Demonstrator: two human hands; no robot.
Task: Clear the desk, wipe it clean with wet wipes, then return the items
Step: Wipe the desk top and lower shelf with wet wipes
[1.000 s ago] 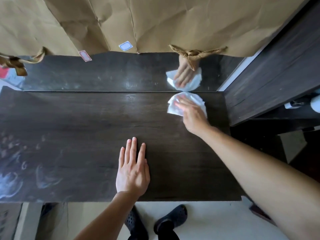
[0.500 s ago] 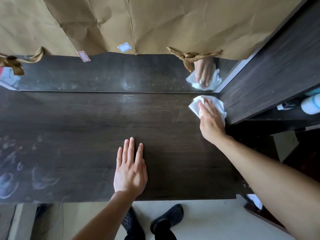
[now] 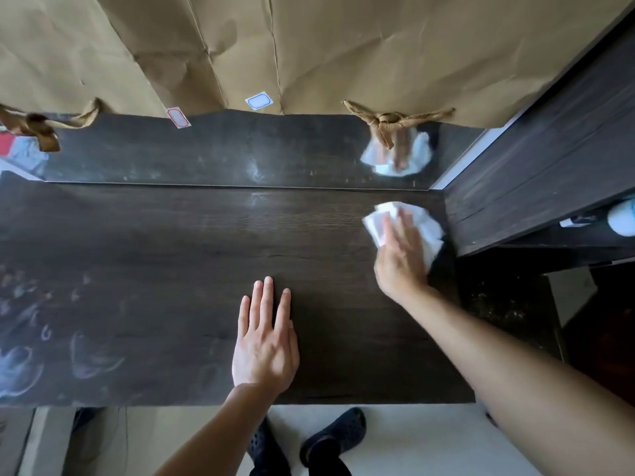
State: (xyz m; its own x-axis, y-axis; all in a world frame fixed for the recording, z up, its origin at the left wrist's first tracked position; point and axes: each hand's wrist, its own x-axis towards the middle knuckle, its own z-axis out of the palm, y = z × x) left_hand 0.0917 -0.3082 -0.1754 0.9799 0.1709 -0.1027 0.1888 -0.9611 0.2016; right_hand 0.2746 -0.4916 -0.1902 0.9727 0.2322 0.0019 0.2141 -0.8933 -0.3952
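The dark wood desk (image 3: 171, 269) fills the middle of the head view, with nothing standing on it. My right hand (image 3: 400, 259) presses a crumpled white wet wipe (image 3: 427, 228) flat on the desk's far right corner, beside the dark side panel; the hand is motion-blurred. My left hand (image 3: 264, 345) lies flat on the desk near its front edge, fingers together and extended, holding nothing. Pale smears (image 3: 86, 359) mark the desk's left part.
A mirror strip (image 3: 206, 156) runs along the back of the desk and reflects the hand and wipe. Brown paper (image 3: 309, 46) covers the mirror above. A dark shelf unit (image 3: 549, 159) stands at the right with a white bottle (image 3: 622, 218) inside. My feet in dark clogs (image 3: 330, 438) stand below the front edge.
My right hand swept the wipe from mid-back of the desk to the far right corner, then drew slightly toward me. The left hand has stayed flat in place.
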